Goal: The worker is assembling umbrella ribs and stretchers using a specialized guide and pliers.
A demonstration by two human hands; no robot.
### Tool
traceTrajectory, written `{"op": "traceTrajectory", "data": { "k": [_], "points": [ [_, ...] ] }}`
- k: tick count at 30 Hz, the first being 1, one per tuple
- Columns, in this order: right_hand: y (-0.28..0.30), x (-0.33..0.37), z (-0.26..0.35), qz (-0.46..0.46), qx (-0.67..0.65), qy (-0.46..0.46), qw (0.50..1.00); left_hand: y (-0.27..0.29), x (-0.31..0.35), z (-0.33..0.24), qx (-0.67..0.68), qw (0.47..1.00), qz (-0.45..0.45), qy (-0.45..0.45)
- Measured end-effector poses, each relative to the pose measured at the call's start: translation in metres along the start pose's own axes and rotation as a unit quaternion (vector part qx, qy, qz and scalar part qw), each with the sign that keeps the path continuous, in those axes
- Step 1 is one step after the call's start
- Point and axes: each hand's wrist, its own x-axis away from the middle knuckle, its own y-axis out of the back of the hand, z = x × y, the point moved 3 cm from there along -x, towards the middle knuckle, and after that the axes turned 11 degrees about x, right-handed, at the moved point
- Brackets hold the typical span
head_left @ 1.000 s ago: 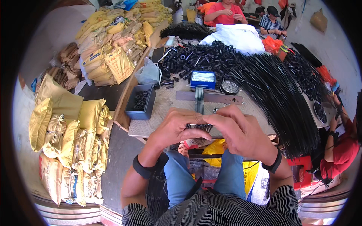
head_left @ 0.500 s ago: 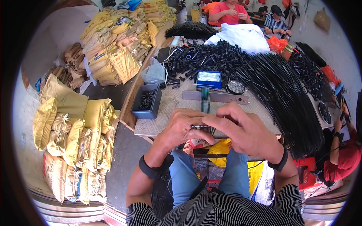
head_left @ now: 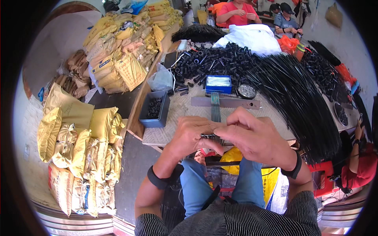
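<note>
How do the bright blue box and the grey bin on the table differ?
The blue box is vivid and shallow; the grey bin is duller and looks deeper. The blue box holds thin, pale pieces; the grey bin holds small black parts. Both are open on top and stand on the table.

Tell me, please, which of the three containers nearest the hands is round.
The dish, just right of the blue box; that box and the grey bin have corners.

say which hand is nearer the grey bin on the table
Left: the left hand is right of the grey bin; the right hand is farther right, past the left one.
</note>
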Motion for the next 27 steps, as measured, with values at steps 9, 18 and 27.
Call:
{"op": "traceTrajectory", "data": {
  "k": [9, 18, 27],
  "points": [
    [0.002, 0.003, 0.007, 0.023, 0.055, -0.022, 0.998, -0.002, -0.005, -0.002, -0.003, 1.000, -0.005, -0.004],
    [-0.001, 0.005, 0.007, 0.016, 0.040, -0.033, 0.999, -0.003, -0.006, -0.001, 0.000, 1.000, -0.015, -0.012],
    [-0.014, -0.005, 0.007, -0.068, 0.153, 0.021, 0.986, -0.016, 0.000, 0.010, -0.128, 0.975, 0.100, 0.149]
  ]
}}
